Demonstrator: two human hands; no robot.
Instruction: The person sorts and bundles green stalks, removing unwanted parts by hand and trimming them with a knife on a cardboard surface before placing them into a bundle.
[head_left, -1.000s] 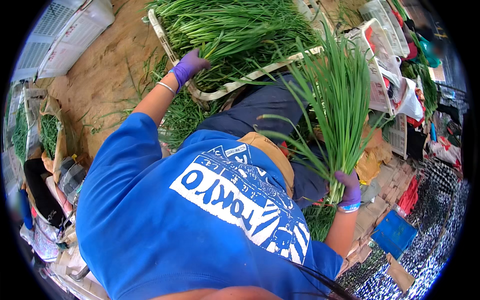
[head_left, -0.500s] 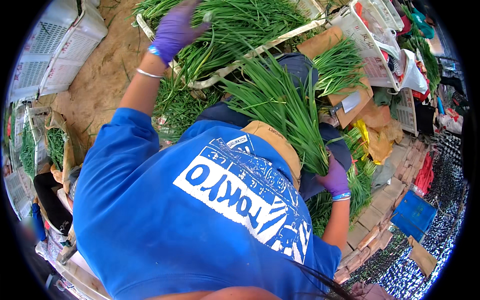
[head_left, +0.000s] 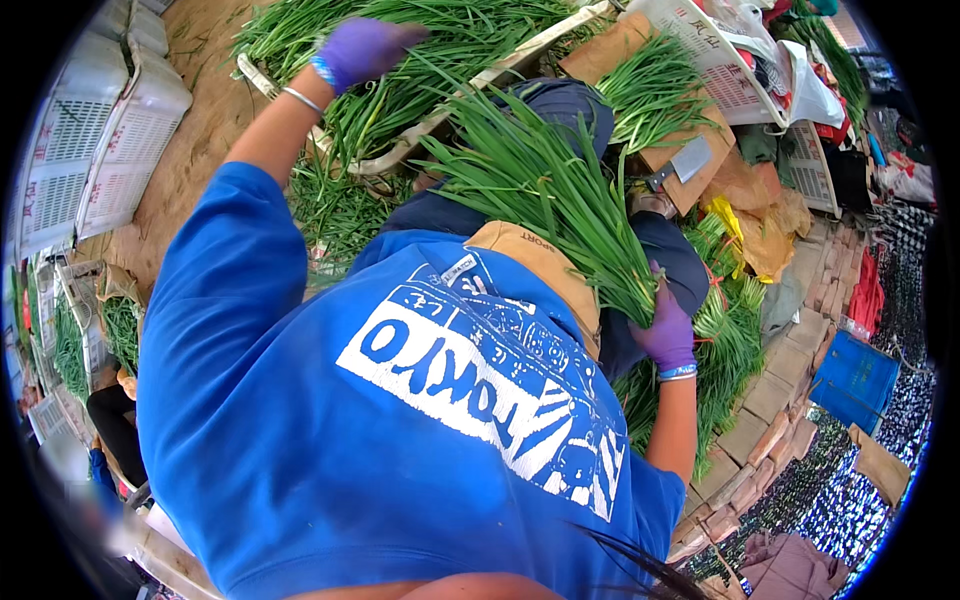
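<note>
**One bunch gathered, plenty loose**

Head view: the right hand (head_left: 665,330) wraps its fingers round a garlic-chive bunch (head_left: 560,210) over the lap (head_left: 685,265); left hand (head_left: 368,52) hovers above crated loose chives (head_left: 470,30), grip unclear. Red-tied chives (head_left: 740,335) look finished.

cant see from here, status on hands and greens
Right hand grips leafy bunch near its base. Left hand at crate greens, grip unclear. Knife on board, clear of both hands.
</note>
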